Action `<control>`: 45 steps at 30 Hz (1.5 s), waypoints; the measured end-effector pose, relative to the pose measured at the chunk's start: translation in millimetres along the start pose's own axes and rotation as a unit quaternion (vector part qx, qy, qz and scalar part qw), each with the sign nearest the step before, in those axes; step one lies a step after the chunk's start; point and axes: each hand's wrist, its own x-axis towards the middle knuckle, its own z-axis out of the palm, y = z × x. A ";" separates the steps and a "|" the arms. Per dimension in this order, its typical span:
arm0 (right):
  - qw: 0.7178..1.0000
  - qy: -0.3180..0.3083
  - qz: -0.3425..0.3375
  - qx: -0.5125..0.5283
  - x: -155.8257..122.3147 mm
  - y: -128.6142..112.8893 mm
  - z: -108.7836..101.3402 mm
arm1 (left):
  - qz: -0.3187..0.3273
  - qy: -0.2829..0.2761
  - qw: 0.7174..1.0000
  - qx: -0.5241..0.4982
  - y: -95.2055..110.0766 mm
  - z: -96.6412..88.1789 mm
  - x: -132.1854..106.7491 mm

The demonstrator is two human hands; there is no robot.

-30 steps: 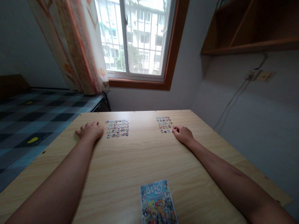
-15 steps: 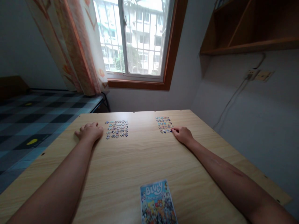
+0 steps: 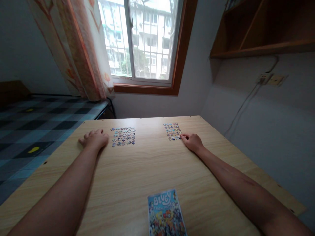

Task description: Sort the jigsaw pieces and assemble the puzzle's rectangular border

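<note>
Small jigsaw puzzle pieces lie in rows in two groups on the wooden table (image 3: pixel 147 164). Beside the outer edge of the left group of puzzle pieces (image 3: pixel 123 136), my left hand (image 3: pixel 94 139) rests on the tabletop, fingers apart and holding nothing. My right hand (image 3: pixel 192 142) is at the lower right corner of the right group of puzzle pieces (image 3: pixel 173 131). Its thumb and forefinger pinch a dark puzzle piece (image 3: pixel 180 136) at the end of the nearest row. The fingers partly cover that piece.
A blue illustrated box (image 3: pixel 166 213) marked "Bluey" lies at the table's near side. To the left stands a bed with a checked cover (image 3: pixel 56 114). A window and curtain are beyond the table, and a wooden shelf (image 3: pixel 265 49) hangs on the right wall.
</note>
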 end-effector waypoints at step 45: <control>0.999 0.034 0.024 0.005 -3.7 -0.6 7.5 | 0.420 0.373 0.621 -0.547 82.3 -204.7 -196.4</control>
